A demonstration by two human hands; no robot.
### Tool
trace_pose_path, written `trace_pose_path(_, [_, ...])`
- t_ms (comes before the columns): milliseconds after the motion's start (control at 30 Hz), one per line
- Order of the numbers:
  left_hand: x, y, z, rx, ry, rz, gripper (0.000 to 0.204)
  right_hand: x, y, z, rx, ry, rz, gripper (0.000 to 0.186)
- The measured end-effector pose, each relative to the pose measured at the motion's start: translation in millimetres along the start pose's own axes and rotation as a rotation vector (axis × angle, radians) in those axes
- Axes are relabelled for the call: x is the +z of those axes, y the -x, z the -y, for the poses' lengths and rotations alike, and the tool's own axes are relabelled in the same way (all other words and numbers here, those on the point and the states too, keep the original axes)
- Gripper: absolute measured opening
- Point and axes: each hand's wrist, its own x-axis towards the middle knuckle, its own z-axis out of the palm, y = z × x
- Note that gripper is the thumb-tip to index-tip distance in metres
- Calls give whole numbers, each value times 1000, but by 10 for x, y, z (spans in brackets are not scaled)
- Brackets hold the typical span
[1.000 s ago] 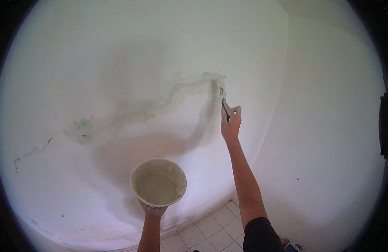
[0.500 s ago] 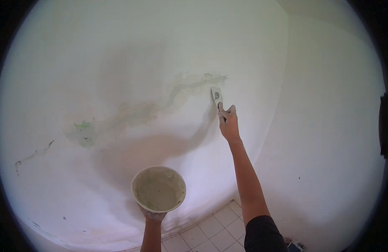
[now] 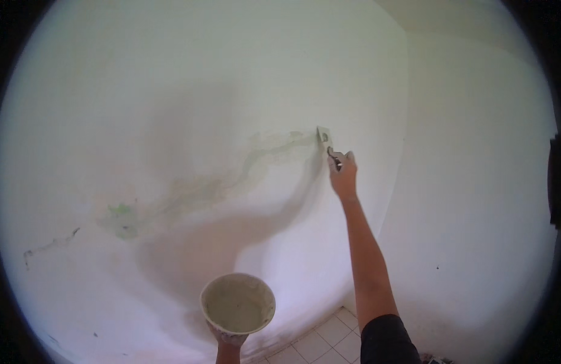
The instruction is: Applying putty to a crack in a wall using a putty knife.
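Observation:
My right hand (image 3: 343, 171) is closed round the handle of a putty knife (image 3: 324, 136), its fingers smeared with pale filler. The blade lies against the white wall (image 3: 280, 67) at the right end of a long greyish filled streak (image 3: 250, 164). Low in front of the wall, my left hand (image 3: 227, 335) grips a round bowl (image 3: 238, 303) from underneath, tilted so its inside shows. Grey-green paste coats the inside of the bowl.
Further left on the wall is a green-stained patch (image 3: 121, 219), with a dark open crack (image 3: 53, 246) beyond it. An adjoining wall (image 3: 469, 200) meets this one at a corner on the right. Pale floor tiles (image 3: 320, 343) show below.
The putty knife has moved right along the streak to its end. The view has shifted, so the wall marks and the bowl sit lower in the picture.

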Motion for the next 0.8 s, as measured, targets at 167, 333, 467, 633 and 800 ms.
trace_pose_path(167, [-90, 23, 7, 17, 43, -5, 86, 260, 643, -151, -9, -19, -15, 22])
trace_pose_path(333, [-176, -50, -48, -32, -126, 92, 84, 47, 817, 155, 47, -36, 50, 22])
trace_pose_path(467, [-320, -191, -70, -61, -148, 124, 86, 54, 539, 396, 56, -123, -114, 17])
trace_pose_path(633, [-591, -323, 34, -73, -247, 167, 89, 580, 454, 58, -49, 1, -275, 18])
trace_pose_path(800, [-610, -342, -109, -91, -170, 120, 97, 867, 838, 276, 79, -124, -221, 22])
